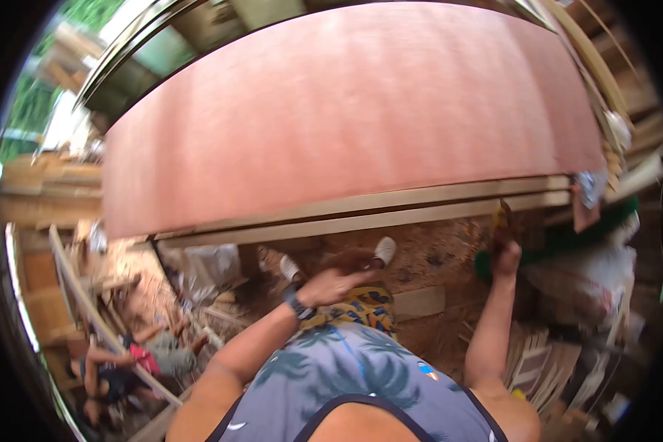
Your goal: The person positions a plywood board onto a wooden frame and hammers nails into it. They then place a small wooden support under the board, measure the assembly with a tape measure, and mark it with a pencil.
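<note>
My right hand (505, 254) is closed round a narrow yellow and dark hand tool (502, 216), its tip just at the front edge of the board; blur hides its exact kind. In front of my waist, my left hand (335, 286) has its fingers stretched to the right, with a dark watch (296, 303) on the wrist. A brown smear lies just beyond those fingers, and I cannot make out what it is. A large reddish plywood sheet (353, 110) lies ahead of me, with two long pale wood strips (376, 219) along its near edge.
Clear plastic bags stand under the left end (206, 269) and at the right (597, 283). Scrap wood (541, 368) lies low right. Another person (125, 365) sits at the lower left, near a long leaning strip (103, 317). Sawdust covers the ground.
</note>
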